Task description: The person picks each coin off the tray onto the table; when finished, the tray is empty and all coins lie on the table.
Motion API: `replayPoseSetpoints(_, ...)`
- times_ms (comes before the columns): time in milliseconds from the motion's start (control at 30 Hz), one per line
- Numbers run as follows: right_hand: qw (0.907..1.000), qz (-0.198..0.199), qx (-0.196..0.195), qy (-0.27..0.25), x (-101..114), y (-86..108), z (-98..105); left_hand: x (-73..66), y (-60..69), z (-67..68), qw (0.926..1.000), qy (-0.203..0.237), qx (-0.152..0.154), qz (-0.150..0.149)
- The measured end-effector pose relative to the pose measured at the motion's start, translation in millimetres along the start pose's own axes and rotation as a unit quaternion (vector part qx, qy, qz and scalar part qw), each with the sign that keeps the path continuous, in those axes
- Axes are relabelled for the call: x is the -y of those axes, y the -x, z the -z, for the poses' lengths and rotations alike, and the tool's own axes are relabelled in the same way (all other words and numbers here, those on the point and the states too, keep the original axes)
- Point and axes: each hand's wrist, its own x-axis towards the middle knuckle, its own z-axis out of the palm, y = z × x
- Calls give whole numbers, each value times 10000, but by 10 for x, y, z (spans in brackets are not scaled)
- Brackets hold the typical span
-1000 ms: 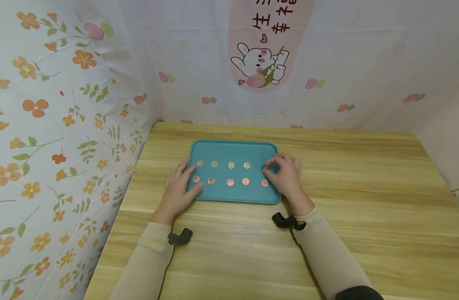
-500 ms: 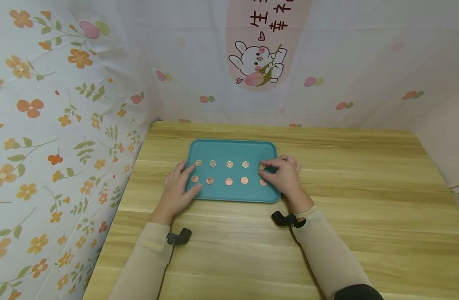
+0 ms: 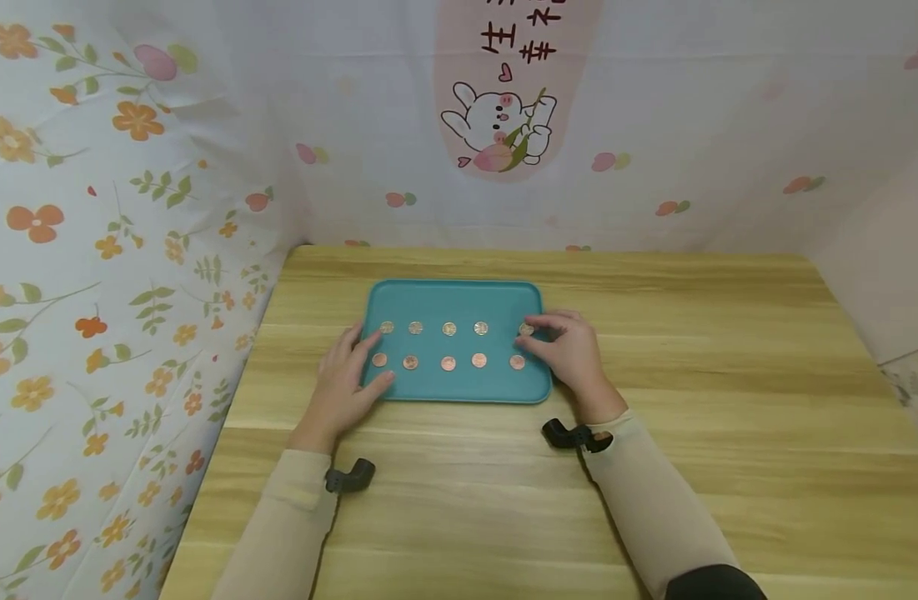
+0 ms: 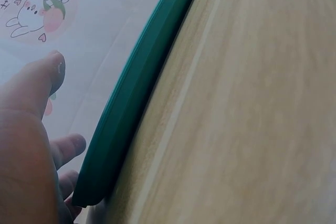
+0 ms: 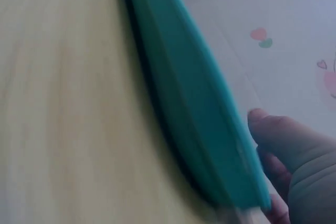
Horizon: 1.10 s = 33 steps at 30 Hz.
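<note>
A blue-green rectangular tray (image 3: 459, 385) lies on the table, with coins on it in two rows. The farther row has pale gold coins (image 3: 449, 328); the nearer row has copper-coloured coins (image 3: 448, 363). My left hand (image 3: 340, 385) rests at the tray's left edge, thumb and fingers spread over the rim. Over the right edge, my right hand (image 3: 571, 350) has thumb and forefinger apart, beside the last coin of the far row (image 3: 526, 329), which lies flat. Both wrist views show the tray's outer side, the left hand's thumb (image 4: 44, 80) and the right hand's thumb (image 5: 283, 135); the coins are hidden there.
The wooden table (image 3: 691, 375) extends to the right of the tray and in front of it. A white cloth with a rabbit print (image 3: 496, 125) hangs behind. At the left hangs a flower-patterned cloth (image 3: 113, 333). Black wrist mounts (image 3: 351, 476) sit on both sleeves.
My right thumb and forefinger have lowered the pinched coin onto the tray, then parted from it. The head view has turned slightly right; my left hand stays at the tray's edge.
</note>
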Motion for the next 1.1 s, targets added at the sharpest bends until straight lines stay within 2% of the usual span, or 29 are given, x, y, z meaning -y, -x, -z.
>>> replayPoseSetpoints(133, 9995, 147, -268, 13, -90, 36, 139, 20, 4, 3, 10000, -23, -6, -70)
replayPoseSetpoints(267, 9986, 116, -505, 138, -206, 59, 301, 51, 16, 12, 9999, -59, -33, -128)
replayPoseSetpoints(467, 9976, 20, -538, 427, -336, 74, 458, 62, 29, 15, 9998, -59, -61, -189)
replayPoseSetpoints(800, 9944, 226, -317, 983, -359, 63, 498, 39, 25, 1, 9998, -34, -32, -196)
replayPoseSetpoints(1100, 9934, 225, -347, 1066, -372, 56, 480, 43, 13, 2, 9998, -109, 39, -169)
